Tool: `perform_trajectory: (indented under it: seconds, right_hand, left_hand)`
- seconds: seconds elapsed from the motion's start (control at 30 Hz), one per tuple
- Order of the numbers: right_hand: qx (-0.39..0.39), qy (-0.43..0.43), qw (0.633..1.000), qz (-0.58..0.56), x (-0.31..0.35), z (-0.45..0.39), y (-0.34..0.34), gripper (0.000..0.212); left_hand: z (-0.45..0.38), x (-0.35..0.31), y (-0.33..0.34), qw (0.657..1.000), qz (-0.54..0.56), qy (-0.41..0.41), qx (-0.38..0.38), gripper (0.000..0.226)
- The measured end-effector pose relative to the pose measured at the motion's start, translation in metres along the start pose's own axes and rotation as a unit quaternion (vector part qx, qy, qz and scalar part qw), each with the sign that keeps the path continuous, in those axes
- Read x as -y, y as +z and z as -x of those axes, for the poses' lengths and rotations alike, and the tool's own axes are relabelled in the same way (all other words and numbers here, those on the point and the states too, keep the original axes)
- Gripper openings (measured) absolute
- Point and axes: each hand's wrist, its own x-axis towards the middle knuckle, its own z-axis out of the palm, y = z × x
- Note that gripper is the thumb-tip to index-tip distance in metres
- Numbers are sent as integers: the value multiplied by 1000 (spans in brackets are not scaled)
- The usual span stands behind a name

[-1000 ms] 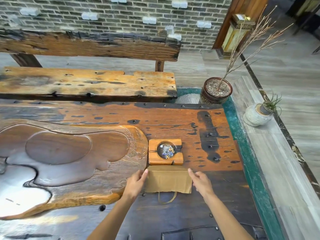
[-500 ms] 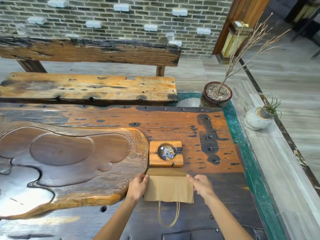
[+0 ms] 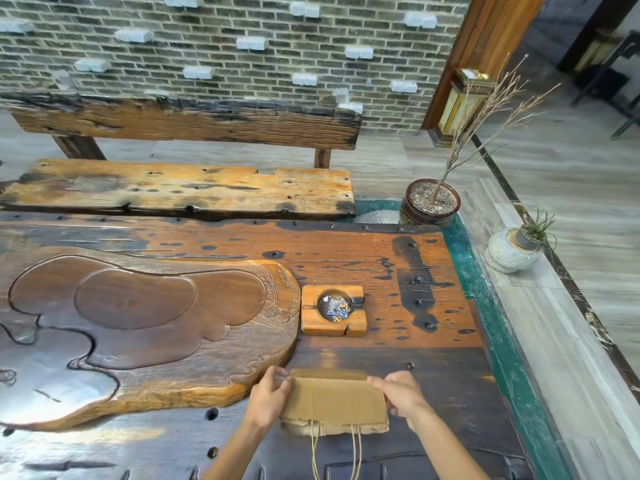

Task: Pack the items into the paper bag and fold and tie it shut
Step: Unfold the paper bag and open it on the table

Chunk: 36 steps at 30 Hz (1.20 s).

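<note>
The left hand (image 3: pixel 268 398) and right hand (image 3: pixel 398 396) pinch with closed fingers the side edges of the flat folded brown paper bag (image 3: pixel 332 403) on the dark wooden counter (image 3: pixel 450 393).

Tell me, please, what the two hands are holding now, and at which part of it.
Both hold the folded paper bag: the left hand grips its left side edge, the right hand its right side edge. Its string handles hang free.

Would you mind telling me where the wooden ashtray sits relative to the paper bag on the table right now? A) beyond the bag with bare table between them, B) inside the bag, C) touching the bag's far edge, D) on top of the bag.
A: the wooden ashtray lies beyond the paper bag, with a strip of dark table showing between them.
</note>
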Motion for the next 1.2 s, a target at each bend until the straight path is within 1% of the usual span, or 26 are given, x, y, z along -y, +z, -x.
perform_trajectory:
  seconds: [0.13, 0.23, 0.33, 0.37, 0.4, 0.5, 0.57, 0.63, 0.73, 0.77, 0.83, 0.9, 1.03, 1.13, 1.2]
  right_hand:
    - [8, 24, 999, -35, -7, 5, 3, 32]
    - [21, 41, 997, -63, -6, 5, 5, 24]
    - [37, 67, 993, -85, -4, 4, 7, 32]
    - [43, 76, 992, -94, -3, 4, 7, 31]
    - [48, 85, 990, -103, -2, 4, 7, 29]
    - [60, 110, 984, -123, -3, 2, 8, 28]
    - [65, 120, 982, -132, -4, 0, 8, 29]
    - [70, 128, 980, -135, -5, -2, 9, 28]
    - [77, 131, 980, -127, -7, -2, 11, 31]
    - [78, 132, 980, -126, -8, -2, 12, 32]
    - [80, 131, 981, -121, -9, -2, 12, 33]
    - [80, 130, 981, -116, -9, -1, 12, 32]
    - [86, 129, 981, -118, -10, 2, 11, 34]
    - [91, 127, 980, -123, -12, 3, 11, 36]
    - [89, 125, 980, -124, -12, 4, 11, 36]
  left_hand:
    - [18, -1, -2, 999, 39, 9, 11, 21]
    - [29, 3, -2, 996, 86, 28, 18, 21]
    - [39, 12, -2, 989, 138, 42, 33, 26]
    - [41, 16, -2, 988, 144, 41, 43, 29]
    - [43, 21, -2, 987, 144, 43, 50, 36]
    - [45, 32, -4, 989, 111, 74, 57, 73]
    - [46, 33, -3, 992, 75, 91, 49, 83]
    - [45, 33, 1, 993, 47, 109, 22, 82]
    - [48, 26, 5, 993, 18, 113, -20, 69]
    - [50, 23, 5, 993, 10, 115, -34, 69]
    - [53, 20, 6, 989, -16, 131, -69, 78]
    - [54, 19, 6, 984, -48, 145, -95, 81]
    - [56, 16, 10, 977, -93, 153, -120, 78]
    - [56, 11, 15, 971, -122, 157, -132, 65]
    - [56, 8, 17, 975, -106, 148, -126, 59]
